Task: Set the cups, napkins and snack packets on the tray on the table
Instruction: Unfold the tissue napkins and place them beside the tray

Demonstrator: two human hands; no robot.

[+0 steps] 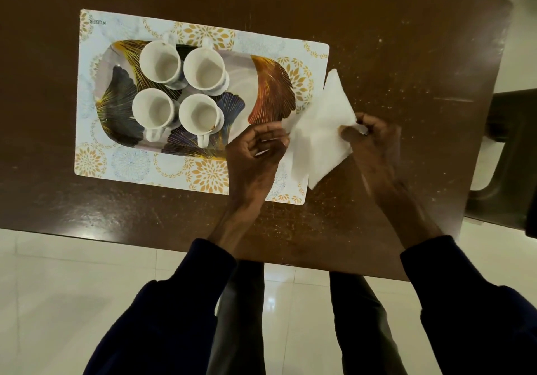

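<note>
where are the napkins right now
In the head view the napkins are held between the left hand and right hand, just right of the tray.

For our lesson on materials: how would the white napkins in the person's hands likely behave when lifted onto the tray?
The napkins look thin and probably floppy: unsupported corners may droop. They seem light, needing only a gentle pinch from the left hand and right hand. Several sheets look loosely fanned, so they could slide apart.

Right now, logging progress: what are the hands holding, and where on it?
Both hold white napkins: right hand pinches the right corner, left hand grips the left edge.
</note>
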